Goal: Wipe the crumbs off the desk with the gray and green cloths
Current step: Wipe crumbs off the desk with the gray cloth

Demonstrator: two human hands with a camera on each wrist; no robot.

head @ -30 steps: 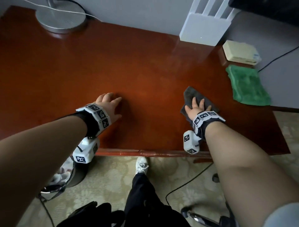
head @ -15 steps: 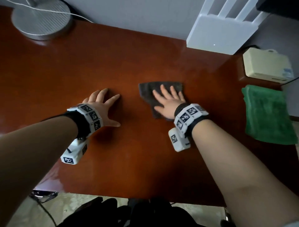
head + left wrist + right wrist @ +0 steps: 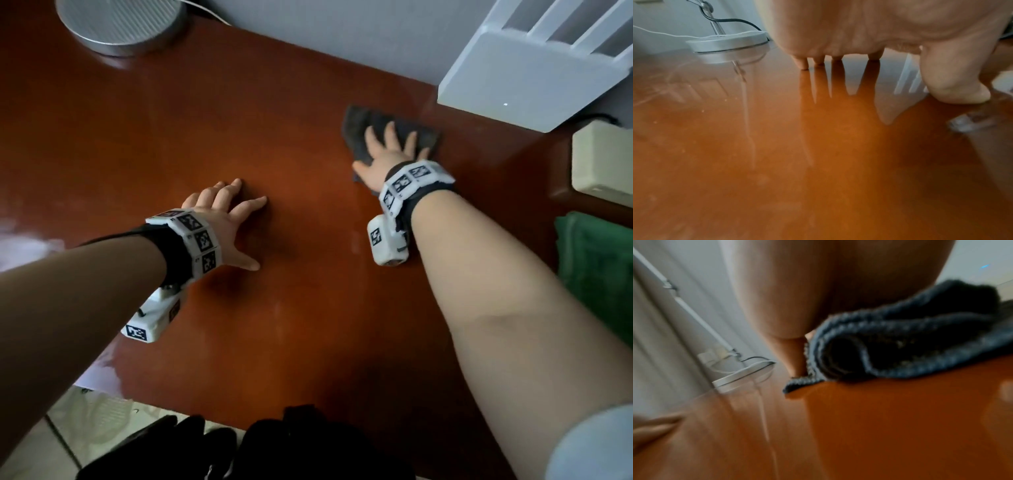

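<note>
right hand [image 3: 383,156] pressing flat-fingered on crumpled gray cloth [image 3: 421,135] near desk's [image 3: 274,120] back edge, long axis left-right, left hand [image 3: 227,222] splayed flat, holding nothing, green cloth [image 3: 596,263] at right edge, open desk leftward

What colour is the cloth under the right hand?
Dark gray cloth, seen best in the head view.

A pale grey wall [image 3: 342,37] is running along the far edge of the glossy reddish-brown desktop, beyond the fingertips of both hands. A round silver lamp base [image 3: 120,24] is sitting far ahead of the left hand, its cable [image 3: 740,22] trailing against the wall. A white router [image 3: 534,72] is standing just beyond the right hand, a cream box [image 3: 603,161] lying to its right. Pale patterned floor [image 3: 51,442] is showing below the left forearm.
</note>
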